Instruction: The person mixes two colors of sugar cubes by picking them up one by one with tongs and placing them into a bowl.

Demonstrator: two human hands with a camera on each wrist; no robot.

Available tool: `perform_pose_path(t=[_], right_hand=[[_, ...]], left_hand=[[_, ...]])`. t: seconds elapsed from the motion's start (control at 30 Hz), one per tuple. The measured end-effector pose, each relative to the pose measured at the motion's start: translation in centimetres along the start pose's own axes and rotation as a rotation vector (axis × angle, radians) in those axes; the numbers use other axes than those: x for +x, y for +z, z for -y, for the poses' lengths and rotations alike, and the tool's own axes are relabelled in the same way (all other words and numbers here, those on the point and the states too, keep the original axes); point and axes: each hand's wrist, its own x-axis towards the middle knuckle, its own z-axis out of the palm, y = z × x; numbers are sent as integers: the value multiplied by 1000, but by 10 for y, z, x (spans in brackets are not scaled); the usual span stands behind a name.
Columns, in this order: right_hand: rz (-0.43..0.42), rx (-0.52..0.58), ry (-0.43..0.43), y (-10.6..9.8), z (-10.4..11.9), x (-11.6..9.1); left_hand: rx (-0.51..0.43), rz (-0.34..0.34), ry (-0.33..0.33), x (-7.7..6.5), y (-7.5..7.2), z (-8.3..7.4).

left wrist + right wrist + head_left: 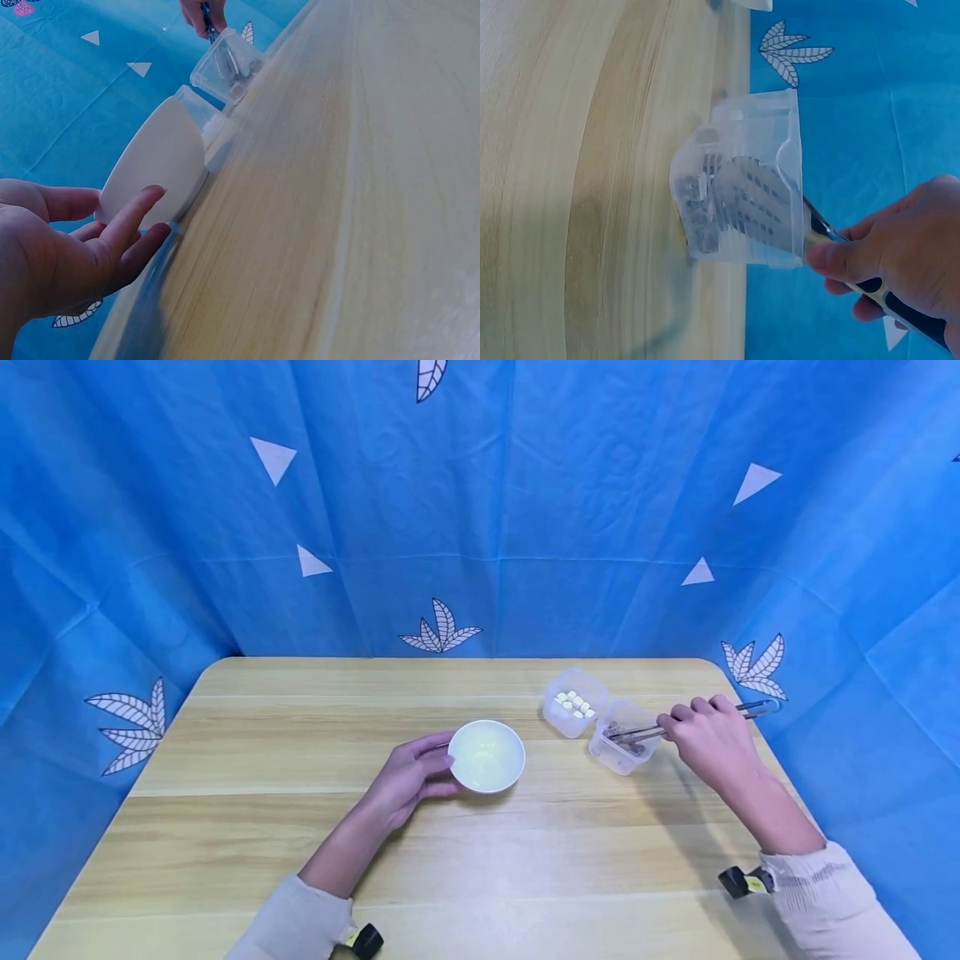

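Note:
A white bowl (487, 757) stands on the table, and my left hand (408, 781) grips its left side. In the left wrist view the fingers lie against the outside of the bowl (154, 165). My right hand (712, 739) holds metal tongs (735, 709) with their tips lowered into a clear plastic container (613, 762). Through the container's wall, the right wrist view shows the slotted heads of the tongs (754, 199) among small dark pieces (701, 234). What sits between the tips is too blurred to tell.
A second clear plastic container (558, 722) with several small white pieces (574, 703) stands just left of and behind the first. Everything rests on a wooden table (525, 860). Blue cloth (480, 485) hangs behind the table and on both sides.

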Motion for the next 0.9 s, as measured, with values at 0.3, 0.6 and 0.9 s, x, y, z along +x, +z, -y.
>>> perform_pose_path(t=[0.3,0.6,0.9], right_hand=[[-40,36,41,-4,0,-5],[-15,95,116,-10,0,-11],[-26,150,272,-14,4,-17]], left_hand=[[3,12,3,0,0,0],[7,6,3,0,-1,0],[8,-3,-3,-1,0,0]])
